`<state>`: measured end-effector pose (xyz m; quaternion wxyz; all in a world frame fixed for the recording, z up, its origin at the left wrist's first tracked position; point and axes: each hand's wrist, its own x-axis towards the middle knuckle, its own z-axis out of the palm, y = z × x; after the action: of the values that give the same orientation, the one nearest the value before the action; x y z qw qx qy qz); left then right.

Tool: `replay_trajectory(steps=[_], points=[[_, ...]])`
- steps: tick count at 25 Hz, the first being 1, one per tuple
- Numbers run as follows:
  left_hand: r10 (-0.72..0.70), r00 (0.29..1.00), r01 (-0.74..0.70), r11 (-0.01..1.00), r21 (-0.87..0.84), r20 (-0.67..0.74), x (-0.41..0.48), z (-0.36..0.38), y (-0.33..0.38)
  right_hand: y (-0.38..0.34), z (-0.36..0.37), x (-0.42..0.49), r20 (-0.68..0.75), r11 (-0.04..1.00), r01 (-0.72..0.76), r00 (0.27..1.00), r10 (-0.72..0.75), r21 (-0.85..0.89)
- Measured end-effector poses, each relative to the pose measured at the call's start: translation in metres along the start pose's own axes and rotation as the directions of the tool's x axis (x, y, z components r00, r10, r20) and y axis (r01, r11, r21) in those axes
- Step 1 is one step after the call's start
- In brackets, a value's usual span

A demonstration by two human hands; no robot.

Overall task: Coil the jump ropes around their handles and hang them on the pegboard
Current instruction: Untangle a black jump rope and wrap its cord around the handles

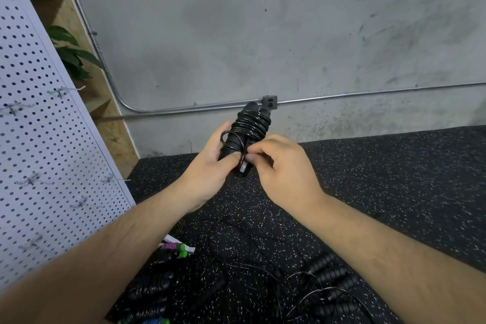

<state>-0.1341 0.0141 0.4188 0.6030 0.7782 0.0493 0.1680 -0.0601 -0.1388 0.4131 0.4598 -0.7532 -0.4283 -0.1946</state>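
A black jump rope (251, 125) is held upright in front of me, its thin cord wound in several turns around its two handles. My left hand (210, 166) grips the lower part of the handles, thumb across the front. My right hand (282, 166) pinches the cord's loose end against the handles near their base. The white pegboard (39, 139) leans at the left, with several bare metal hooks (65, 91) sticking out of it.
More jump ropes lie on the speckled black floor mat (394, 179) below my arms: black ribbed handles (328, 273) at right, black handles with green and purple ends (175, 248) at left, loose cords between. A grey wall with a metal conduit (342, 96) stands close ahead.
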Motion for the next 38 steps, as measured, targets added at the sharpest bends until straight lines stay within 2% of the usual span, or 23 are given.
replay_trajectory(steps=[1,5,8,12,16,18,20,22,24,26,28,31,33,34,36,38], points=[[-0.020,1.000,0.019,1.000,-0.012,-0.016,0.002,-0.004,0.000,0.000,-0.002,0.002,0.000,1.000,0.003,1.000,-0.003,-0.003],[-0.058,0.998,0.053,0.965,0.259,0.011,0.006,-0.015,0.001,0.002,-0.021,0.021,0.064,0.994,0.083,0.995,-0.079,-0.064],[-0.048,0.993,0.024,0.976,0.218,0.106,0.003,-0.010,-0.002,0.008,-0.025,0.031,0.211,0.980,0.177,0.965,-0.153,-0.097],[-0.040,0.993,0.022,0.986,0.163,0.111,0.007,-0.003,0.000,0.015,-0.030,0.036,0.229,0.998,0.025,0.973,-0.011,-0.058],[-0.040,0.999,0.040,0.983,0.178,-0.003,0.009,-0.002,0.000,0.019,-0.027,0.033,0.347,0.983,0.046,0.938,0.018,-0.175],[0.008,1.000,-0.014,0.967,0.254,0.024,0.010,-0.002,-0.004,0.020,-0.026,0.031,0.320,0.976,0.035,0.947,0.037,-0.215],[0.069,0.996,-0.084,0.952,0.294,0.061,0.010,-0.003,-0.006,0.022,-0.026,0.032,0.224,0.976,-0.048,0.970,0.096,-0.213],[0.093,0.991,-0.120,0.944,0.308,0.101,0.008,-0.002,-0.005,0.027,-0.026,0.035,0.148,0.969,-0.166,0.970,0.194,-0.184],[0.104,0.988,-0.138,0.929,0.342,0.116,0.005,0.000,-0.005,0.029,-0.023,0.034,0.157,0.969,-0.220,0.959,0.235,-0.110],[0.094,0.994,-0.110,0.941,0.321,0.063,0.004,-0.009,-0.005,0.028,-0.022,0.031,0.206,0.985,-0.170,0.963,0.172,-0.025],[0.066,0.997,-0.053,0.967,0.249,-0.044,0.007,-0.025,-0.005,0.027,-0.024,0.027,0.310,0.998,-0.057,0.949,0.058,-0.013],[-0.007,0.986,0.042,0.977,0.207,-0.169,0.005,-0.046,-0.001,0.029,-0.019,0.023,0.492,0.980,0.105,0.871,-0.009,-0.168],[-0.031,0.985,0.067,0.976,0.207,-0.173,0.001,-0.058,-0.002,0.029,-0.005,0.024,0.523,0.967,0.149,0.852,-0.021,-0.205],[-0.031,0.987,0.070,0.966,0.249,-0.158,0.000,-0.064,-0.003,0.029,0.004,0.024,0.521,0.966,0.162,0.853,-0.034,-0.202],[0.005,0.992,0.051,0.897,0.440,-0.125,-0.004,-0.078,-0.007,0.029,0.023,0.026,0.522,0.965,0.185,0.851,-0.063,-0.185],[0.045,0.998,-0.001,0.742,0.671,-0.049,-0.012,-0.095,-0.013,0.028,0.048,0.027,0.537,0.969,0.190,0.840,-0.076,-0.159]])
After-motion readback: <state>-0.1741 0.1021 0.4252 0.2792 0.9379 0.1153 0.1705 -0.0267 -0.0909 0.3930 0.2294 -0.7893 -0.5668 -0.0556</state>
